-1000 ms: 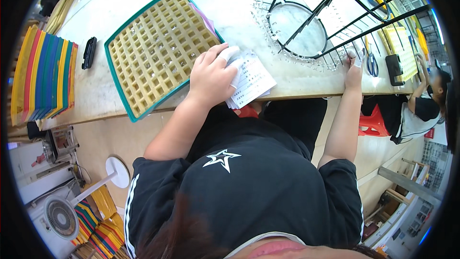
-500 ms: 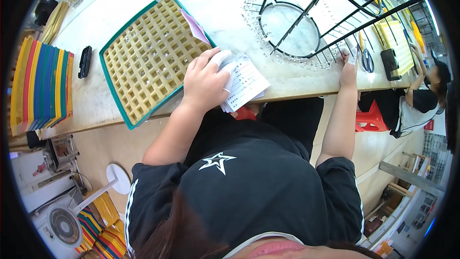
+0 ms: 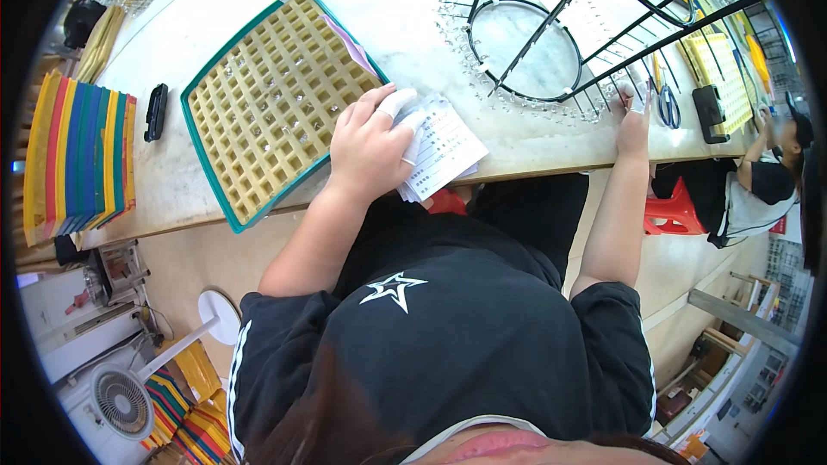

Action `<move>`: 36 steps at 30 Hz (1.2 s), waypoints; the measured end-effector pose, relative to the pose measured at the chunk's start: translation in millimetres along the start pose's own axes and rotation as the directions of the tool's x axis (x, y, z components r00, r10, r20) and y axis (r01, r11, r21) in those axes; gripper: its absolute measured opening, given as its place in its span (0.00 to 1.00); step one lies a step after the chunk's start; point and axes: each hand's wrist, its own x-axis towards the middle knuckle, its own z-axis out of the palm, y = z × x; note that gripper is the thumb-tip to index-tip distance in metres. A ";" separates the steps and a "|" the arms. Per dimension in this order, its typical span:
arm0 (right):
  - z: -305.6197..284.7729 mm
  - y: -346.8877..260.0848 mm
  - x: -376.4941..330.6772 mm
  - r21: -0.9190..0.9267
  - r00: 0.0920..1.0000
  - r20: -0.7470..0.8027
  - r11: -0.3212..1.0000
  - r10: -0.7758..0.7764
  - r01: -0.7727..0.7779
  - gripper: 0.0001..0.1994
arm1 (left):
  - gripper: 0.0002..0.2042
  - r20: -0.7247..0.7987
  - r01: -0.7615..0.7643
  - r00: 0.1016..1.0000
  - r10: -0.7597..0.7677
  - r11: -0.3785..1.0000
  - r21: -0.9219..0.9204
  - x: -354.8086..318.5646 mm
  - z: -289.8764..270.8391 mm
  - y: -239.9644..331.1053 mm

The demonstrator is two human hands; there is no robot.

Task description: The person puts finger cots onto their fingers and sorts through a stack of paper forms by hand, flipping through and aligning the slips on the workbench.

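My left hand (image 3: 372, 142), with white covers on some fingers, is closed over a stack of printed paper slips (image 3: 448, 151) and clear plastic at the table's front edge. Beside it lies a green-rimmed tray (image 3: 209, 181) with a yellow grid insert (image 3: 276, 95); small clear pieces sit in some of its cells. At the right, my right hand (image 3: 633, 117) has its fingers pinched together by the lower prongs of a black wire rack (image 3: 573, 45). What they grip is too small to make out. Many clear beads or crystals (image 3: 504, 106) hang around the rack's ring.
Blue-handled scissors (image 3: 668, 108) and a black box-shaped object (image 3: 711, 114) lie right of my right hand. A black holder (image 3: 156, 112) and a row of coloured trays (image 3: 77, 155) stand at the left. Another person (image 3: 767, 172) sits at the far right near a red stool (image 3: 676, 211).
The whole view has shifted slightly. My left hand stays on the slips, and my right hand remains by the rack's lower prongs with only a slight movement.
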 end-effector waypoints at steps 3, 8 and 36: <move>3.9 -7.6 -4.3 0.031 1.000 -0.020 0.999 0.013 -0.012 0.18 | 0.04 0.001 0.002 1.000 -0.002 1.000 -0.009 0.3 1.4 0.0; 5.6 -4.4 -3.5 0.096 0.999 -0.050 0.995 0.004 0.001 0.18 | 0.04 -0.006 0.000 1.000 0.000 1.000 -0.007 1.1 0.6 0.7; 18.6 -36.5 -19.1 0.064 0.995 0.021 0.994 -0.094 0.092 0.18 | 0.06 -0.018 -0.001 1.000 0.002 1.000 0.026 0.8 3.7 2.3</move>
